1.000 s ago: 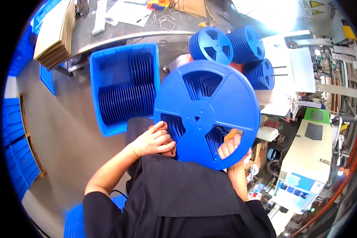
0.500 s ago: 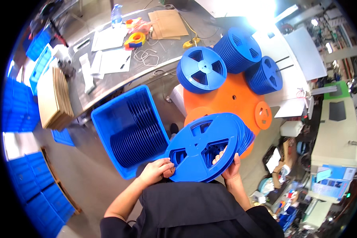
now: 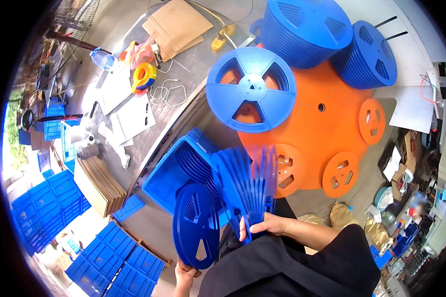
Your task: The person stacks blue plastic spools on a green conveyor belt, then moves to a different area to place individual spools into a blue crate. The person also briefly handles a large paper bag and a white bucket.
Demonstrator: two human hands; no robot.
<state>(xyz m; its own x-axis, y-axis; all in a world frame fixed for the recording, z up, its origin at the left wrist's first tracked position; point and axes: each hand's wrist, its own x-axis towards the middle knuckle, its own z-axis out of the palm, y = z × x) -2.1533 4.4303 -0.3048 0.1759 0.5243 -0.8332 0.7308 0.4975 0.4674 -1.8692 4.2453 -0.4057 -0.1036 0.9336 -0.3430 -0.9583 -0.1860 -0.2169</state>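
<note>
1. Right hand (image 3: 267, 225): closed around the lower edge of a fanned stack of blue reel discs (image 3: 248, 183), thumb on the near face, fingers behind. The stack stands on edge, splayed upward from the grip, and is motion-blurred; the number of discs cannot be told.

2. Left hand (image 3: 186, 270): fingers curled under the bottom rim of a single blue disc (image 3: 195, 231), held upright just left of the fan. Only the fingertips show, so how firm the hold is cannot be told.

3. Handling judgement: with only the bottom edges pinched, the fan could slip or splay further. Squaring the discs together before moving them, and supporting the single disc higher up, would steady both.

4. Appearance: the discs are thin, round, dark blue plastic with spoke-shaped cut-outs and a hub hole.

5. Directly above the grip: a blue crate (image 3: 176, 166) holding more discs on edge.

6. Beyond the crate, up and right: an orange turntable (image 3: 327, 123) carrying a flat blue reel (image 3: 251, 89) and two tall reel stacks (image 3: 307, 29).

7. Far left: a metal workbench (image 3: 193, 59) with papers and a tape roll (image 3: 144, 76).
</note>
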